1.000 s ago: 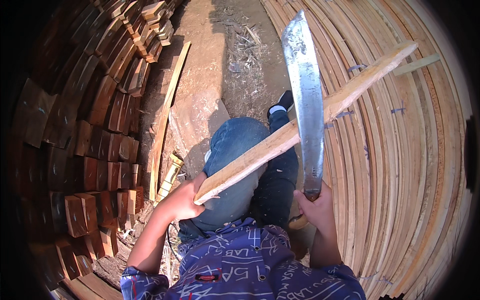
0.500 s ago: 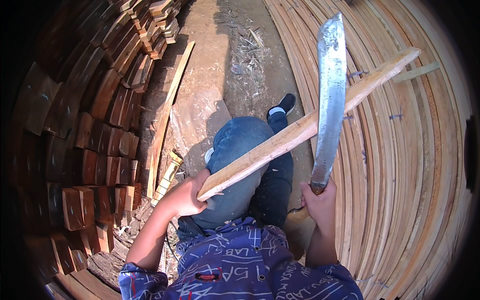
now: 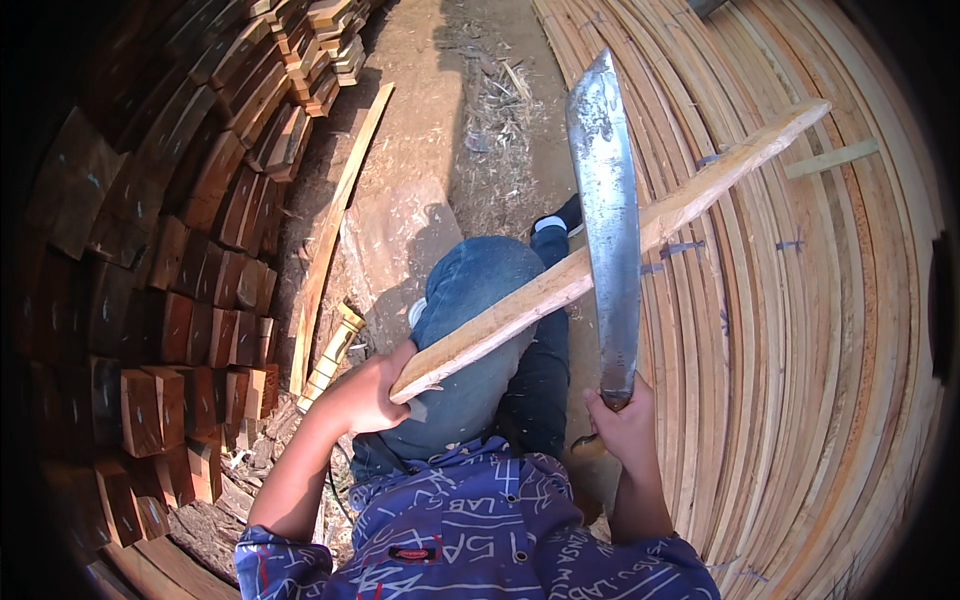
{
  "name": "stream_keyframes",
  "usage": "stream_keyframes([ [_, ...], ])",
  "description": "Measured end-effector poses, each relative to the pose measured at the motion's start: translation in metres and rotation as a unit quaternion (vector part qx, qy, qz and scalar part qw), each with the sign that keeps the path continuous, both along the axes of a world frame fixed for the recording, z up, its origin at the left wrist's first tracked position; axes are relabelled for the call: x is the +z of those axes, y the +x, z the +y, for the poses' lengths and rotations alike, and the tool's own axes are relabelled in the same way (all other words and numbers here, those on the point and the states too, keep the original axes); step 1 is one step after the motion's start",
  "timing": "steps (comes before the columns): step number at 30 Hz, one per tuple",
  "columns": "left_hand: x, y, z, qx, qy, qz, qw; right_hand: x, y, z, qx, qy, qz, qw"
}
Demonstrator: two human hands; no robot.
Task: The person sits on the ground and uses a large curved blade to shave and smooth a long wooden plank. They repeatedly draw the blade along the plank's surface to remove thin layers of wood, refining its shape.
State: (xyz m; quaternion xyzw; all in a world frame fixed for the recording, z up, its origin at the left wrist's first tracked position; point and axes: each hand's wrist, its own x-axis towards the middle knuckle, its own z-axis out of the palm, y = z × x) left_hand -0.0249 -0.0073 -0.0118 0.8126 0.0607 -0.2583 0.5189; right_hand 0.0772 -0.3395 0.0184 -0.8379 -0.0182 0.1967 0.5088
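My left hand is closed round the near end of a long pale wooden stick. The stick slants over my bent knee, up and right across the stacked timber. A machete stands blade upward in my right hand, whose fingers wrap its handle. Its broad steel blade, with dark stains near the tip, crosses in front of the stick's middle. Whether the blade touches the wood, I cannot tell.
At left rises a stack of dark wooden blocks. Long sawn planks fill the right side. A loose lath and a yellowish carved piece of wood lie beside my left arm. Wood chips litter the ground ahead.
The machete has moved left along the stick, and its tip has come lower. My right hand has shifted slightly left and down. My left hand and the stick have barely moved.
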Motion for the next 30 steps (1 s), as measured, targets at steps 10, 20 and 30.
stream_keyframes([
  [10,0.003,0.000,0.001,0.003,-0.002,-0.038,0.999,0.017,0.015,0.012,-0.093,0.070,0.028,0.993],
  [20,-0.007,0.005,0.014,-0.042,-0.025,0.016,0.999,0.027,0.028,0.014,-0.108,0.087,0.025,0.990],
  [30,-0.016,0.009,0.021,-0.066,-0.048,0.020,0.996,0.033,0.033,0.006,-0.088,0.043,0.012,0.995],
])
